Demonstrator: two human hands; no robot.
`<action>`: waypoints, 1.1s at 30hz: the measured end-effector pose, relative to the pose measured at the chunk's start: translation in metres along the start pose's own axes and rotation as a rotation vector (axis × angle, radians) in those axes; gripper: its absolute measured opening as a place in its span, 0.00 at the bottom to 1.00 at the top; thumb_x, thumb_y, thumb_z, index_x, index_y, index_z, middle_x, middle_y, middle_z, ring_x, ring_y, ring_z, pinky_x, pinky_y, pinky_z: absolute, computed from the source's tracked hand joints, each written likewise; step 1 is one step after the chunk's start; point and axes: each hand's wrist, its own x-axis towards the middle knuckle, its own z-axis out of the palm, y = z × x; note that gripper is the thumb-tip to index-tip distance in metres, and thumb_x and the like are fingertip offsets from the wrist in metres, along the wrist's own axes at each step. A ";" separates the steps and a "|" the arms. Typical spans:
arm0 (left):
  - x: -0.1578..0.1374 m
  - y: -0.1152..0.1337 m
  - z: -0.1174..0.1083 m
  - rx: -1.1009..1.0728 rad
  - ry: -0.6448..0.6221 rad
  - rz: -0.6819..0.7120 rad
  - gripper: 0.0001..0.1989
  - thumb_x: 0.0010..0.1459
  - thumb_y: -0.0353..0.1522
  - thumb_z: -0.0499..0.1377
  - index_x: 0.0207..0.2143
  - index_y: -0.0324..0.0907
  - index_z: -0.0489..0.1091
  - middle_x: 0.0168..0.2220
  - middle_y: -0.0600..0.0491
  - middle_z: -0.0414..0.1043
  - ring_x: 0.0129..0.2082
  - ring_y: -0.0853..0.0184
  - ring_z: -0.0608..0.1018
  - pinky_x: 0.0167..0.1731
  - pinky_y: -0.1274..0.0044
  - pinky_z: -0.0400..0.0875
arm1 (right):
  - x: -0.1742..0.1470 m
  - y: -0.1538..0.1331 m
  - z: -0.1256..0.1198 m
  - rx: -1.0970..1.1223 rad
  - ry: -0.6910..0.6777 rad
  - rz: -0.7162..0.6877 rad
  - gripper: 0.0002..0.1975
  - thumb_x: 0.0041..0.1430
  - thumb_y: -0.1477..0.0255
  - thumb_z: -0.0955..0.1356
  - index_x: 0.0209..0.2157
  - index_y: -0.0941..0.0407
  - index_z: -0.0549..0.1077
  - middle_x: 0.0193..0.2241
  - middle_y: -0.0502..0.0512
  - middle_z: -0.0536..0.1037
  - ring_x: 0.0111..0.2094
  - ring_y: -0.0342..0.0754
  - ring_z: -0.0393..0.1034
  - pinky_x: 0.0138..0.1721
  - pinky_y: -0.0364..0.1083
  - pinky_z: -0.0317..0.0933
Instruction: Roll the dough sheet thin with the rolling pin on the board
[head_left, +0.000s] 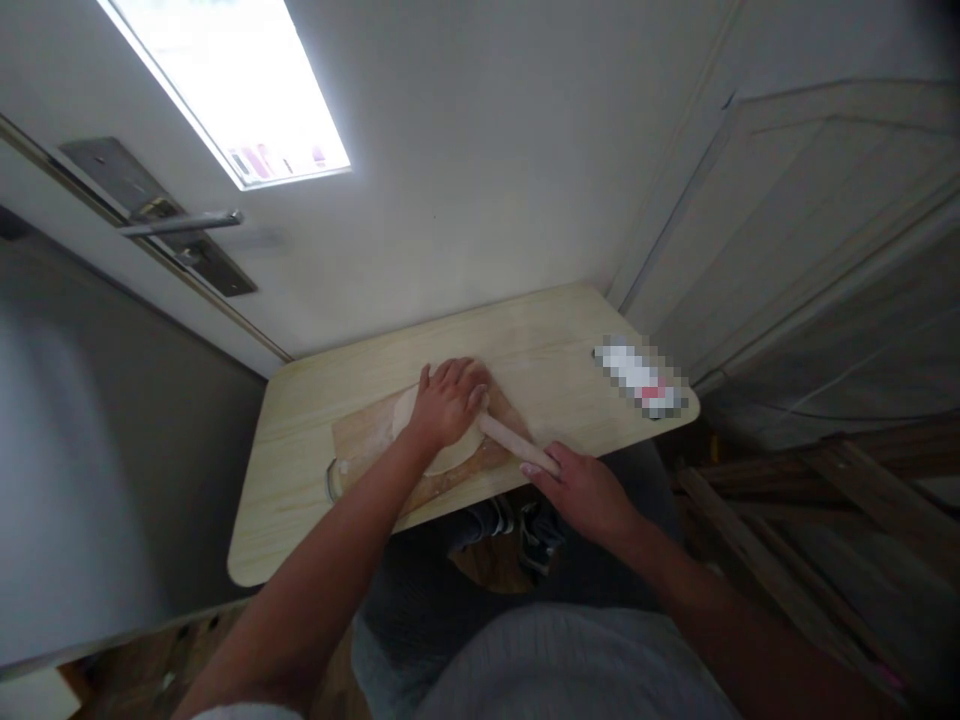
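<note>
A round flat sheet of pale dough point(453, 456) lies on a wooden board point(358, 432) dusted with flour. My left hand point(452, 398) is over the dough, palm down, its fingers curled over the far end of a wooden rolling pin point(511, 437). That end of the pin is hidden under the hand, as is part of the dough. My right hand point(581, 487) is wrapped round the near end of the pin, beyond the front edge of the board. The pin slants across the dough's right side.
The board rests on a small light-wood table point(289, 480), with a metal loop handle point(331, 481) at its left end. A blurred-out item point(641, 378) lies at the table's right. Behind stands a white door with a lever handle point(184, 223). Wooden slats point(772, 560) are at lower right.
</note>
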 end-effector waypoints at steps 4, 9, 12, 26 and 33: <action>-0.026 -0.007 -0.007 0.004 -0.001 -0.028 0.23 0.71 0.42 0.42 0.63 0.55 0.61 0.67 0.53 0.59 0.66 0.55 0.60 0.64 0.49 0.48 | -0.010 -0.013 0.009 0.051 -0.014 -0.048 0.14 0.67 0.58 0.63 0.37 0.54 0.69 0.30 0.53 0.78 0.31 0.47 0.72 0.30 0.44 0.47; -0.046 -0.016 -0.014 -0.030 0.012 -0.073 0.22 0.69 0.38 0.46 0.63 0.52 0.61 0.66 0.52 0.61 0.65 0.56 0.61 0.64 0.52 0.50 | -0.026 -0.028 0.029 0.020 -0.034 -0.116 0.15 0.68 0.58 0.61 0.40 0.54 0.67 0.28 0.53 0.79 0.28 0.47 0.72 0.28 0.45 0.43; -0.043 -0.017 -0.013 -0.042 -0.001 -0.068 0.21 0.70 0.39 0.46 0.62 0.52 0.63 0.65 0.52 0.62 0.65 0.57 0.62 0.65 0.52 0.49 | -0.031 -0.032 0.036 0.012 -0.059 -0.138 0.15 0.69 0.57 0.59 0.40 0.55 0.67 0.27 0.52 0.78 0.27 0.47 0.72 0.28 0.45 0.42; 0.003 0.001 -0.001 -0.079 0.003 0.030 0.21 0.70 0.42 0.44 0.59 0.53 0.67 0.63 0.53 0.65 0.63 0.57 0.63 0.65 0.53 0.48 | -0.022 -0.020 0.022 -0.030 -0.131 -0.036 0.16 0.68 0.55 0.59 0.37 0.53 0.66 0.26 0.53 0.77 0.28 0.49 0.72 0.28 0.44 0.45; 0.022 0.012 0.003 -0.072 0.017 0.023 0.20 0.70 0.42 0.45 0.57 0.53 0.68 0.62 0.52 0.66 0.63 0.58 0.63 0.64 0.55 0.50 | -0.017 -0.013 0.016 0.041 -0.133 -0.009 0.17 0.67 0.55 0.60 0.35 0.53 0.66 0.25 0.52 0.76 0.27 0.47 0.70 0.28 0.43 0.46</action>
